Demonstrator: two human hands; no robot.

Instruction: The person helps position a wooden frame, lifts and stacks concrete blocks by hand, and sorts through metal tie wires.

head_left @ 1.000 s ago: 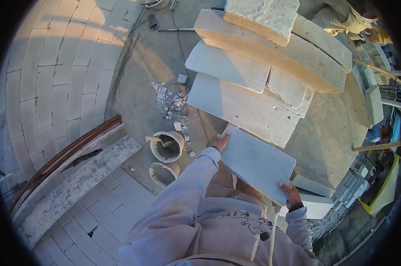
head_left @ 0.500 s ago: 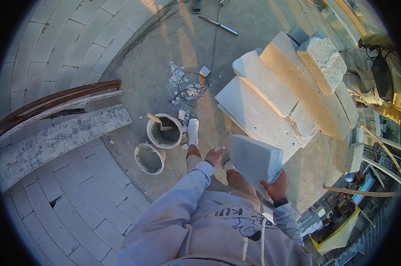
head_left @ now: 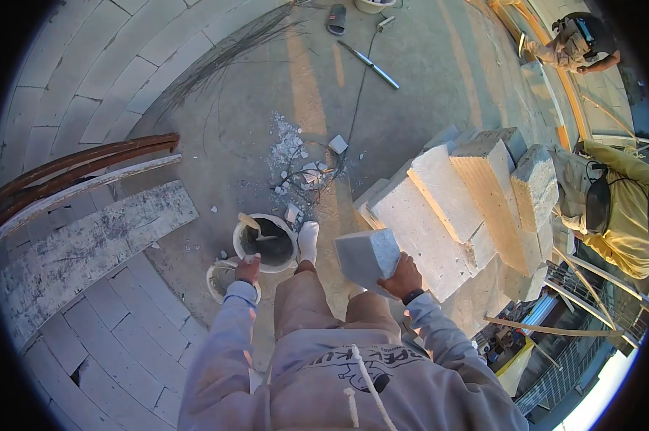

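Note:
My right hand (head_left: 403, 276) grips the right end of a pale grey block (head_left: 367, 260), which stands tilted in front of my knees. My left hand (head_left: 248, 269) is off the block, at the near rim of a bucket (head_left: 272, 264) of grey mortar, where a trowel with a wooden handle (head_left: 249, 221) rests. Its fingers look curled, but what they hold, if anything, is too small to make out. A second bucket (head_left: 216, 279) sits partly behind that hand. To the right of the held block is a stack of large pale blocks (head_left: 425, 215).
White rubble (head_left: 288, 147) and wire lie beyond the buckets. A metal tube (head_left: 369, 65) and a slipper (head_left: 336, 19) are farther off. Mortar-stained plank (head_left: 102, 244) at left. One person in yellow (head_left: 626, 208) is at right, another person (head_left: 579, 43) at upper right.
My left hand has let go of the block and moved left to the buckets. The block has turned end-on in my right hand. The view has swung, showing a second person.

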